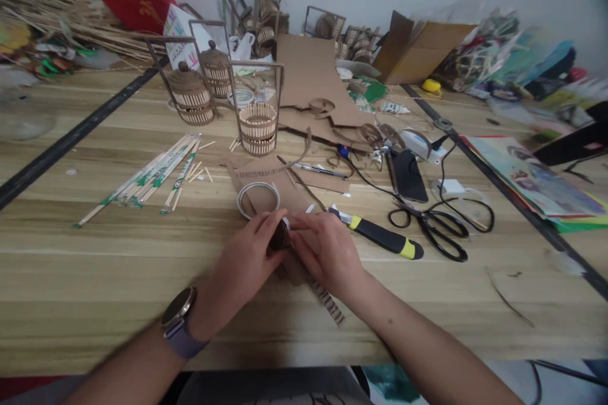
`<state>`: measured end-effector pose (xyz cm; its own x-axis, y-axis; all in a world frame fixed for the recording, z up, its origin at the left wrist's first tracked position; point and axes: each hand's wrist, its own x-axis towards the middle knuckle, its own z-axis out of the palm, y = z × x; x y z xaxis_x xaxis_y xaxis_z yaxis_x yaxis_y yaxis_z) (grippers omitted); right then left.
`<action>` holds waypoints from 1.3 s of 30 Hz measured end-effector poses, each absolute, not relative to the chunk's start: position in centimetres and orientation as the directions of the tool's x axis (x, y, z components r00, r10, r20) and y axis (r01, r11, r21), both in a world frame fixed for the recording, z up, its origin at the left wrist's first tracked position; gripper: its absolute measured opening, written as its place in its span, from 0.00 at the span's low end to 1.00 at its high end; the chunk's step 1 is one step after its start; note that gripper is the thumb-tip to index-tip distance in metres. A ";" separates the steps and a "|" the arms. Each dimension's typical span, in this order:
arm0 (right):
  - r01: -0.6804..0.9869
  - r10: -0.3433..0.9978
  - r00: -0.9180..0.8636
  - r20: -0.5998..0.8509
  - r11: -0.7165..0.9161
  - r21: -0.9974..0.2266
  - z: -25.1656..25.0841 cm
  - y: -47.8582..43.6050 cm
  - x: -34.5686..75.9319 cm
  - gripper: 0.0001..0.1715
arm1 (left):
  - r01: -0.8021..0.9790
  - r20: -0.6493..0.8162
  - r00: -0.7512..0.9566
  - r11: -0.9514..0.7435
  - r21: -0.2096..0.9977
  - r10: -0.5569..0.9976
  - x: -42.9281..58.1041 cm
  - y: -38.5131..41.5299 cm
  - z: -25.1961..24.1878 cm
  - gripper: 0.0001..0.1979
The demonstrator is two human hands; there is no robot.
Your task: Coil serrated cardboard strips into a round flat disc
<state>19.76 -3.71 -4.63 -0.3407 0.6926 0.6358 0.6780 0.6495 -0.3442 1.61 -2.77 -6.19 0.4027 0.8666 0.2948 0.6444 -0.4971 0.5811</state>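
Observation:
My left hand [251, 253] is closed around a small dark brown coil [280, 235] at the near middle of the table. My right hand [327, 250] is closed too, its fingers pinching a corrugated cardboard strip [327, 300] beside the coil. The strip's ribbed tail slants out below my right hand toward the table's near edge. My fingers hide part of the coil. Just beyond my left hand lies a white tape ring [259, 200], on a piece of brown cardboard [285, 193]. A black and yellow utility knife [384, 237] rests to the right of my right hand.
Black scissors [439, 228] and a phone [409, 176] lie at right. Wrapped chopsticks [147, 177] and short stick pieces lie at left. Behind stand an open slatted basket [258, 130], lidded baskets [190, 98] and a cardboard box [422, 47]. Cables trail at right.

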 end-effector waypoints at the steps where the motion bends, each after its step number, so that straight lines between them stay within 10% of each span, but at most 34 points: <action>1: 0.679 0.694 -0.336 0.637 0.647 -0.347 -4.7 -3.7 19.7 0.17 | 0.647 0.289 0.408 -0.497 0.578 0.866 1.6 -2.8 -6.1 0.32; 29: 0.759 0.617 -0.327 0.715 0.622 -0.189 -4.9 -3.4 19.0 0.10 | 0.720 0.231 0.394 -0.455 0.523 0.890 2.0 -2.9 -5.9 0.32; 39: 0.649 0.846 -0.185 0.501 0.488 -0.584 -4.6 -3.2 20.5 0.14 | 0.667 0.334 0.391 -0.514 0.539 0.858 1.9 -2.8 -5.9 0.38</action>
